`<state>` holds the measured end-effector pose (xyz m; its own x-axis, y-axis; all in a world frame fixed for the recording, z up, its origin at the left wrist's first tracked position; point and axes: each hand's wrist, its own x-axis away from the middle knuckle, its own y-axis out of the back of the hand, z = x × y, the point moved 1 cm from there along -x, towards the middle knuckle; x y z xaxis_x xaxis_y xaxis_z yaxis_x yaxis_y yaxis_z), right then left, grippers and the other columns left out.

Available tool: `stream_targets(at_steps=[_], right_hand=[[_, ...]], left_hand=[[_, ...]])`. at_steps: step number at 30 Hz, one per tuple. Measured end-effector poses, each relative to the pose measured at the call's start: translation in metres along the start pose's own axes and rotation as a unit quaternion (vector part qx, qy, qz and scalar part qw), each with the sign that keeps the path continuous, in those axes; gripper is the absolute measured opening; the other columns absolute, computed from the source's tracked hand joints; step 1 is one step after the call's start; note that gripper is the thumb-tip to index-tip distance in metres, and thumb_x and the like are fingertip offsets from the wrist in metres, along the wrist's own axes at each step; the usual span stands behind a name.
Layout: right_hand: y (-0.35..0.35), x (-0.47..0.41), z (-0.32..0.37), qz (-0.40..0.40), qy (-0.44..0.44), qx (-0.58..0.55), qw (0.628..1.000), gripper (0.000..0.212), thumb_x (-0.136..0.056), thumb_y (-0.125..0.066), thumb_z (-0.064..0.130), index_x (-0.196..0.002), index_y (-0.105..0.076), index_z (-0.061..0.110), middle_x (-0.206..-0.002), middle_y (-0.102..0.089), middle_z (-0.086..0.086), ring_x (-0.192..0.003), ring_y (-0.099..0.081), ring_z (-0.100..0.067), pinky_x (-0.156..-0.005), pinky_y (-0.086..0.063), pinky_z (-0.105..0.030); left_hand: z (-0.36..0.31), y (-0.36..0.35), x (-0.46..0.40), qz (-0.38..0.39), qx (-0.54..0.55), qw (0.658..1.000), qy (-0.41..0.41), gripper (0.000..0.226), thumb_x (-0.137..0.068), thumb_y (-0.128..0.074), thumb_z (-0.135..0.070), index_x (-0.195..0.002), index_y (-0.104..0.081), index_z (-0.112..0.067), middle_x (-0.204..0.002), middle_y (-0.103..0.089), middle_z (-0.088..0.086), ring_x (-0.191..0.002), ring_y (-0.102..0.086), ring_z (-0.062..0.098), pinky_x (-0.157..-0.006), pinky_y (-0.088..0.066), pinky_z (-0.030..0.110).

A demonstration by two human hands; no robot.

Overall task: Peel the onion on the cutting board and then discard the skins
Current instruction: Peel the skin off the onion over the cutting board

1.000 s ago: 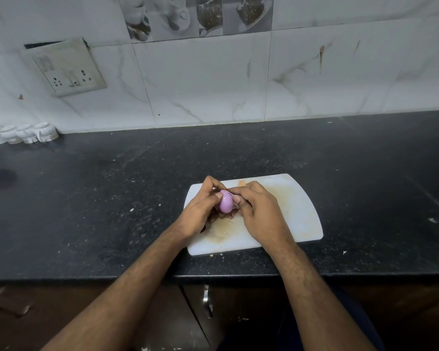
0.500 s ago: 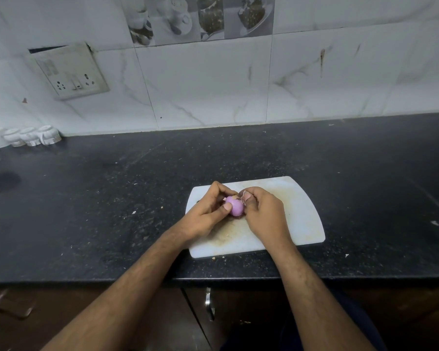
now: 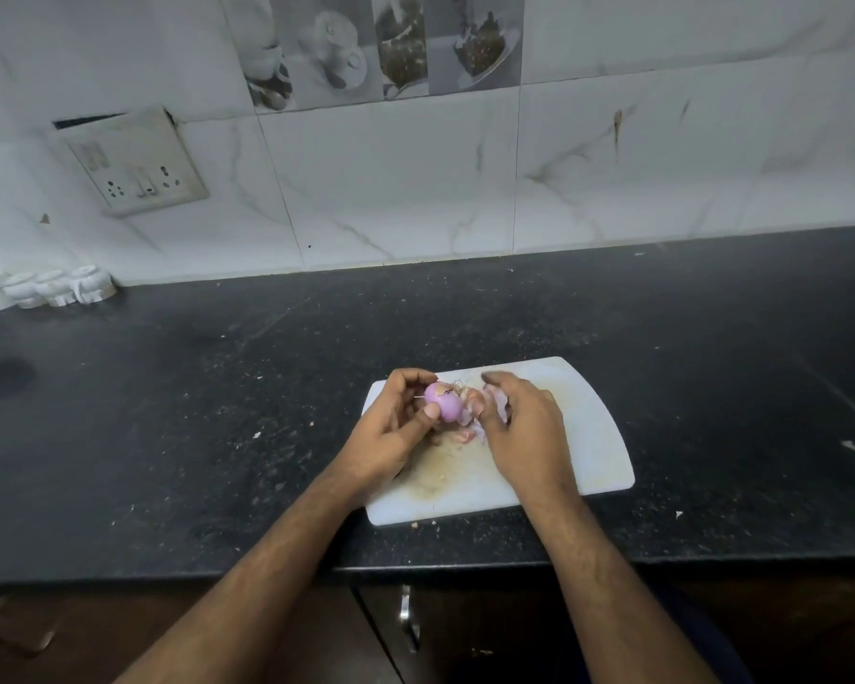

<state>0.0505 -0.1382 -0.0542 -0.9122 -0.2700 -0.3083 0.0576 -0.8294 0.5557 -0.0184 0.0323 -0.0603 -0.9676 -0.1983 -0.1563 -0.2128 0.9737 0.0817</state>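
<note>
A small purple onion (image 3: pixel 444 406), mostly bare with root hairs at its top, is held just above the white cutting board (image 3: pixel 593 436). My left hand (image 3: pixel 400 427) grips it, thumb pressed on its front. My right hand (image 3: pixel 519 427) is just to the right of the onion, apart from it, fingers curled on a pale strip of onion skin (image 3: pixel 495 404). More loose skins (image 3: pixel 467 434) lie on the board under my hands.
The board sits on a black stone counter (image 3: pixel 218 436), near its front edge. White small jars (image 3: pixel 55 288) stand at the back left by the tiled wall. A wall socket (image 3: pixel 139 165) is above them. Cabinet doors with a handle (image 3: pixel 408 619) are below.
My right hand has pulled away to the right with a strip of skin. The onion in my left hand shows more bare purple surface.
</note>
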Motion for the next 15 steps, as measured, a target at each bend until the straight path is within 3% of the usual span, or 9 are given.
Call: stream_targets(at_steps=[4,8,11,15], right_hand=[[-0.002,0.000,-0.001,0.005,0.024,0.015,1.000,0.024,-0.098,-0.063,0.022,-0.120,-0.071,0.025,-0.128,-0.052,0.004,-0.113,-0.039,-0.009,-0.098,-0.044,-0.028],[0.001,0.003,0.004,-0.009,0.054,-0.016,0.998,0.030,-0.097,-0.057,0.004,-0.114,-0.073,0.023,-0.116,-0.048,0.006,-0.102,-0.050,-0.004,-0.087,-0.042,-0.012],[0.004,0.004,0.010,-0.006,0.060,-0.038,0.997,0.023,-0.099,-0.060,0.011,-0.116,-0.069,0.023,-0.109,-0.049,0.009,-0.091,-0.057,0.001,-0.077,-0.045,-0.005],[0.005,0.004,0.009,-0.036,0.049,-0.048,0.997,0.014,-0.093,-0.070,0.013,-0.104,-0.068,0.022,-0.096,-0.064,0.012,-0.085,-0.061,-0.002,-0.079,-0.056,-0.028]], left_hand=[[0.003,-0.001,0.002,-0.018,-0.035,0.999,-0.004,0.043,-0.096,-0.064,-0.031,-0.137,-0.056,-0.020,-0.125,-0.068,0.001,-0.112,-0.065,0.014,-0.094,-0.052,0.034],[0.001,-0.003,0.003,-0.011,-0.066,0.998,-0.007,0.042,-0.098,-0.061,-0.035,-0.138,-0.059,-0.022,-0.127,-0.070,-0.005,-0.120,-0.065,0.013,-0.099,-0.051,0.031],[0.000,-0.003,0.004,-0.015,-0.078,0.997,-0.014,0.039,-0.099,-0.060,-0.037,-0.136,-0.061,-0.024,-0.123,-0.071,-0.007,-0.117,-0.065,0.012,-0.102,-0.052,0.034],[-0.002,-0.003,0.004,-0.029,-0.094,0.995,-0.021,0.043,-0.098,-0.060,-0.044,-0.136,-0.062,-0.025,-0.124,-0.071,-0.009,-0.120,-0.065,0.015,-0.107,-0.051,0.038]])
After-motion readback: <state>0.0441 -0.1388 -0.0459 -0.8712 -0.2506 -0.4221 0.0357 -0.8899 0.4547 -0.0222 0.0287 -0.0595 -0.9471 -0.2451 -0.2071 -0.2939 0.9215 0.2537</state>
